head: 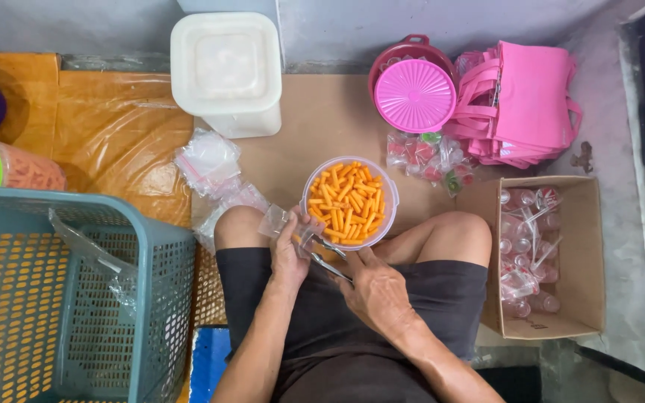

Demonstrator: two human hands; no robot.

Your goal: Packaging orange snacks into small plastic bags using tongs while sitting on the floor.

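Both hands meet above the lap, left hand (pixel 289 257) seemingly pinching, right hand (pixel 376 292) fingers curled closed.

**Floor mats crowded with tubs, bags and boxes**

A brown mat (pixel 322 119) covers the floor. On it stand a white lidded tub (pixel 227 69), a clear bowl of orange snack sticks (pixel 349 201), a pink lidded container (pixel 414 89), folded pink bags (pixel 524 101) and loose clear pouches (pixel 209 160). A cardboard box (pixel 584 254) sits at the right, a teal basket (pixel 76 298) at the left.
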